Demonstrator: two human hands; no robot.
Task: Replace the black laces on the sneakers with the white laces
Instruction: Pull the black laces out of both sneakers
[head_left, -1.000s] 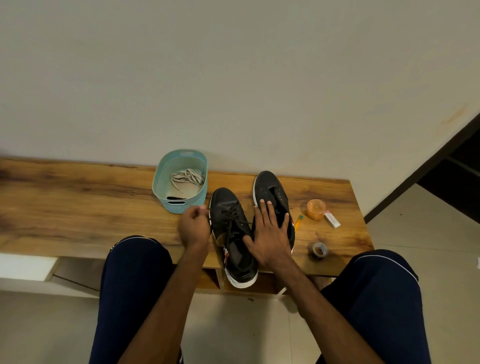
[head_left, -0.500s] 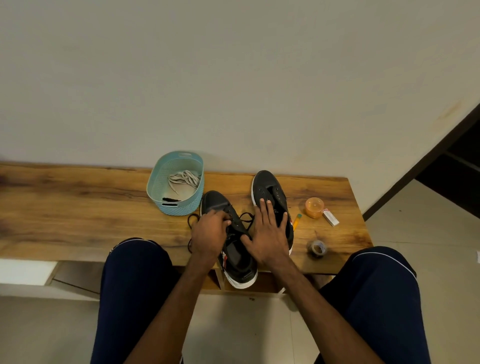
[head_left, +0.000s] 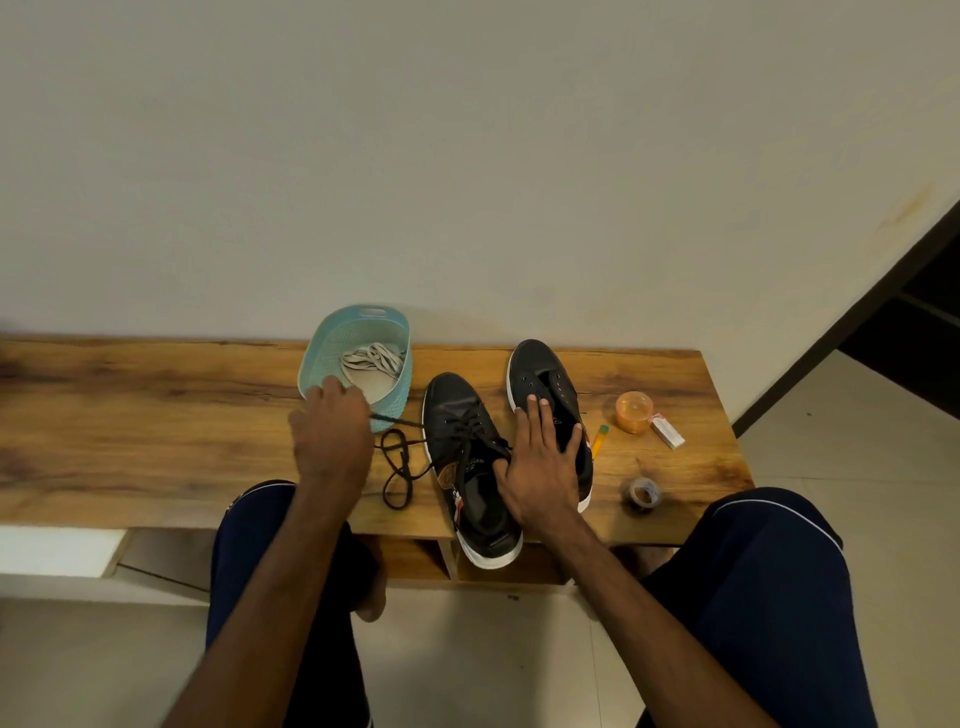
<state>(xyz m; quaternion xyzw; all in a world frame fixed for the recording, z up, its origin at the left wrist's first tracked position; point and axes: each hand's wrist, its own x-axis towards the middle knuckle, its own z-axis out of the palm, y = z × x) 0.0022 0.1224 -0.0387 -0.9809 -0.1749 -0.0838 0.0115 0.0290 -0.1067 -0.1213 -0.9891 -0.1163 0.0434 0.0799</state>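
Teal basket (head_left: 313, 364) holds white laces (head_left: 371, 358); left fingers (head_left: 332, 392) pinch black lace (head_left: 397, 467), right fingers (head_left: 537, 415) flat.

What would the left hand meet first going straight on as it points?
Probably the near wall of the teal basket, just beyond the left hand; depth is unclear, so it might pass above the rim.
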